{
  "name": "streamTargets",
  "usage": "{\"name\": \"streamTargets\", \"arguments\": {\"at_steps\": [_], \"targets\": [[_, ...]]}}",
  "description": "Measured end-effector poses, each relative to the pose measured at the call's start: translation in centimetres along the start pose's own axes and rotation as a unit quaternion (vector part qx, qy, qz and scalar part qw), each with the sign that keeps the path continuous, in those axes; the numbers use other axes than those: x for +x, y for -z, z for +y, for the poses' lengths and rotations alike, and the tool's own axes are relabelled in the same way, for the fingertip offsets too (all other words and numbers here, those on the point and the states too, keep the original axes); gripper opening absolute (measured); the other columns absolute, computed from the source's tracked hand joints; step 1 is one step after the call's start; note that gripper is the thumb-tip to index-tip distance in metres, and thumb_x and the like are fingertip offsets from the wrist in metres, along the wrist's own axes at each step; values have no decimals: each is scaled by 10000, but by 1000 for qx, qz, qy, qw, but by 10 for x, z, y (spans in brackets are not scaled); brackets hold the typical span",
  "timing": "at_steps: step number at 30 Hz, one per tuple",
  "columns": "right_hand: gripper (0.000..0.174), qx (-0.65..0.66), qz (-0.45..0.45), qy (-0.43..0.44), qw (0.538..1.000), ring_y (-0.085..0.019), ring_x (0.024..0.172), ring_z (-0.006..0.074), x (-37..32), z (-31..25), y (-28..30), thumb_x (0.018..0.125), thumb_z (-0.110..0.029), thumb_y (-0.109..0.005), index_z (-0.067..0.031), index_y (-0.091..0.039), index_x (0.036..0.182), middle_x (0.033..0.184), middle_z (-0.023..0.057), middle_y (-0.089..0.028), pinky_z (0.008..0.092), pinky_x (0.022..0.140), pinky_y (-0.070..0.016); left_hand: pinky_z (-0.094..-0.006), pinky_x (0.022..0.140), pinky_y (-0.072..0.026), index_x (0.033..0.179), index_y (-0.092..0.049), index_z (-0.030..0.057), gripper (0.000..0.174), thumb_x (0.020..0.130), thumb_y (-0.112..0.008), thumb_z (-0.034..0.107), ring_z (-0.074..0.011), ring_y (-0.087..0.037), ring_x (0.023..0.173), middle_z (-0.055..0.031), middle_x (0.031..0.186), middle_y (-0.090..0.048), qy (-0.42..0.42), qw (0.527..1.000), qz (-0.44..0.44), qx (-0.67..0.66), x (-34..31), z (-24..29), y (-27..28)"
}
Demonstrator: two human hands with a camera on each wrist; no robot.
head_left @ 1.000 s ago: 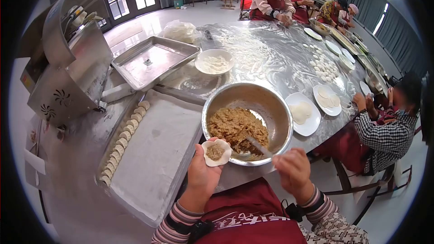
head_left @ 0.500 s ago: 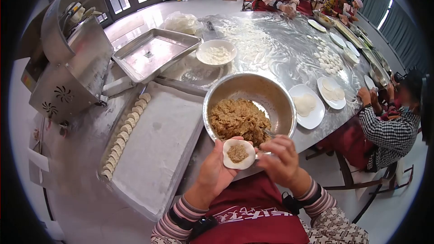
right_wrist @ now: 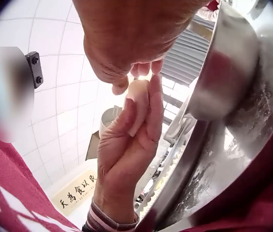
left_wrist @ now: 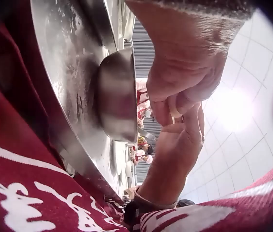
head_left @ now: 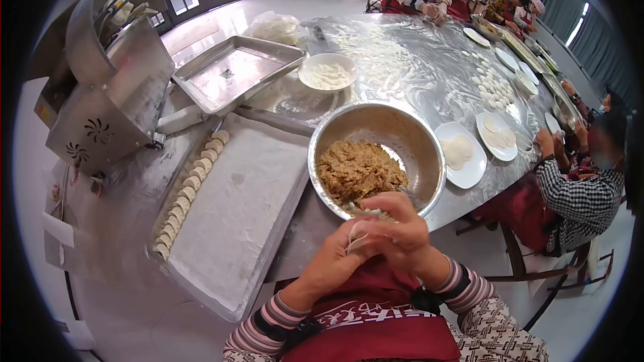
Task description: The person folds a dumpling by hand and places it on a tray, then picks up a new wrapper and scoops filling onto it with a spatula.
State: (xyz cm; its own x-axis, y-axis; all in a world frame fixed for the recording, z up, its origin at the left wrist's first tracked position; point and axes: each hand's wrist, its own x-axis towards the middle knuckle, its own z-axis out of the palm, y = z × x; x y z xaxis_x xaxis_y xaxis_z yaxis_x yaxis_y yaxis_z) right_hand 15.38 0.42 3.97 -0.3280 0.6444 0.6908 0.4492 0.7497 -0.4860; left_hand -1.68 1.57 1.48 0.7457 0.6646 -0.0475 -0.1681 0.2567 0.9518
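Observation:
A dumpling (right_wrist: 139,99), its pale wrapper folded over, sits between my two hands above the apron. My left hand (head_left: 332,255) grips it with the thumb on one side and the fingers on the other. Over its upper end my right hand (head_left: 402,231) curls, fingertips and thumb pinching the wrapper edge. In the head view the fingers hide most of the dumpling. Just beyond my hands stands a steel bowl (head_left: 434,154) with brown minced filling (head_left: 359,169) inside. A utensil's metal handle (head_left: 412,196) lies at the bowl's near right side.
To the left, a lined tray (head_left: 235,221) carries a row of finished dumplings (head_left: 183,202). White plates (head_left: 475,173) with round wrappers stand right of the bowl. Behind are a flour bowl (head_left: 329,59), an empty metal tray (head_left: 235,70) and a steel machine (head_left: 114,94). Other people sit and stand around the table.
My right hand let go of the utensil, leaving it in the bowl, and came across to my left hand. The flat, filled wrapper on my left palm is now folded over between both hands.

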Motion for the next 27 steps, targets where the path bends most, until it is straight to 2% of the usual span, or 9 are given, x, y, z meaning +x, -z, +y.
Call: {"name": "streamTargets", "arguments": {"at_steps": [2, 3, 5, 9, 11, 13, 14, 16, 27], "targets": [[238, 58, 142, -169, 974, -609, 852, 198, -6, -14, 1, 768, 27, -667, -31, -627, 996, 1005, 125, -611, 277, 717, -499, -296, 1003, -394, 1379, -313, 4, 519, 907, -529, -2, -180, -481, 1194, -130, 1289, -501, -36, 996, 77, -40, -4, 5, -1], [238, 60, 140, -167, 974, -609, 852, 198, -13, -16, 0, 768, 27, -667, -31, -627, 996, 1005, 125, -611, 277, 717, -499, -296, 1003, -394, 1379, -313, 4, 519, 907, -529, -2, -180, -481, 1194, -130, 1289, -501, -38, 995, 80, -40, -4, 8, -1], [255, 287, 110, -383, 871, -591, 817, 103, -21, -17, 1, 829, 17, -645, -13, -586, 1075, 994, 83, -609, 234, 694, -493, -305, 1020, -386, 1413, -270, 3, 553, 911, -502, -22, -197, -473, 1219, -160, 1330, -477, -87, 988, 109, -61, -4, 13, -2], [217, 458, 30, -426, 780, -592, 747, 78, -31, -5, -4, 850, 8, -636, -2, -587, 1062, 903, 38, -629, 212, 680, -496, -314, 1054, -348, 1410, -275, 3, 549, 910, -499, -26, -200, -444, 1257, -179, 1360, -464, -66, 993, 82, -56, -3, 12, -6], [206, 437, 47, -429, 789, -599, 740, 84, -31, -7, -11, 855, 9, -630, 8, -593, 1058, 888, 34, -643, 227, 659, -501, -303, 1028, -374, 1372, -346, -16, 502, 906, -532, -13, -192, -483, 1213, -167, 1315, -507, -53, 992, 105, -45, -2, 3, -7], [213, 294, 92, -324, 895, -612, 723, 109, -36, -4, -21, 832, 17, -643, 3, -607, 1041, 900, 61, -655, 252, 620, -499, -288, 989, -405, 1342, -393, -15, 469, 902, -554, -1, -177, -515, 1162, -146, 1266, -542, -59, 990, 128, -4, -3, -1, -8], [213, 295, 93, -324, 894, -612, 723, 109, -36, -2, -22, 832, 17, -643, 3, -607, 1041, 900, 61, -655, 252, 620, -499, -273, 949, -437, 1311, -440, -14, 436, 898, -576, 12, -161, -548, 1111, -126, 1216, -577, -66, 986, 150, 37, -3, -4, -8], [237, 32, 65, -128, 989, -619, 677, 146, -33, 2, -21, 792, 28, -664, -6, -624, 1023, 866, 95, -649, 266, 589, -493, -259, 904, -458, 1282, -468, -11, 407, 894, -588, 17, -143, -565, 1061, -102, 1166, -596, -67, 983, 168, 40, -3, -11, -8], [158, 49, 61, -240, 968, -613, 620, 173, -24, -14, -8, 761, 15, -694, 4, -654, 914, 793, 117, -638, 259, 532, -463, -244, 817, -495, 1187, -523, -1, 312, 881, -583, -10, -118, -598, 962, -87, 1073, -636, -124, 956, 227, 139, 0, -17, -9]]}}
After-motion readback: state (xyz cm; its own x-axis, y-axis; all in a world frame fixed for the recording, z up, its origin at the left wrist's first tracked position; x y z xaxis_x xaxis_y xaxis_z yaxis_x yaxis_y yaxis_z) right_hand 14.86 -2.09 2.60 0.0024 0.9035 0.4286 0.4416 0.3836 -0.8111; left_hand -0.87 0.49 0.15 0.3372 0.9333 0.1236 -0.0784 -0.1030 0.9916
